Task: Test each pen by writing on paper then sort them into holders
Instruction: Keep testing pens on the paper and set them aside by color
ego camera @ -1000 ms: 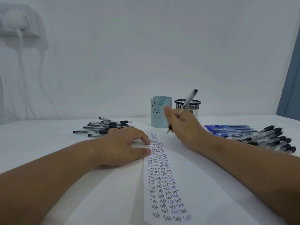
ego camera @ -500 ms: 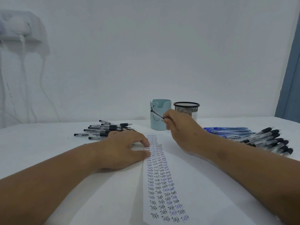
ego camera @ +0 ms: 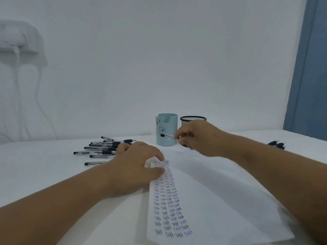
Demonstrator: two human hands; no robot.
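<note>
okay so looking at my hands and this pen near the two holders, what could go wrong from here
1. The right hand pinches the pen by one end, lying sideways in front of the blue holder; it may catch the rim or slip free.
2. That hand partly hides the mesh holder, so the pen could land in the wrong one.
3. The left hand presses the paper beside the loose pens and could nudge them.

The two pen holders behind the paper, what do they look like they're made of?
The pale blue holder looks like matte moulded plastic: smooth, opaque wall, printed bear face, notched rim. The black holder looks like wire mesh, probably painted metal: fine see-through grid under a solid rim, mostly hidden behind the right hand.
</note>
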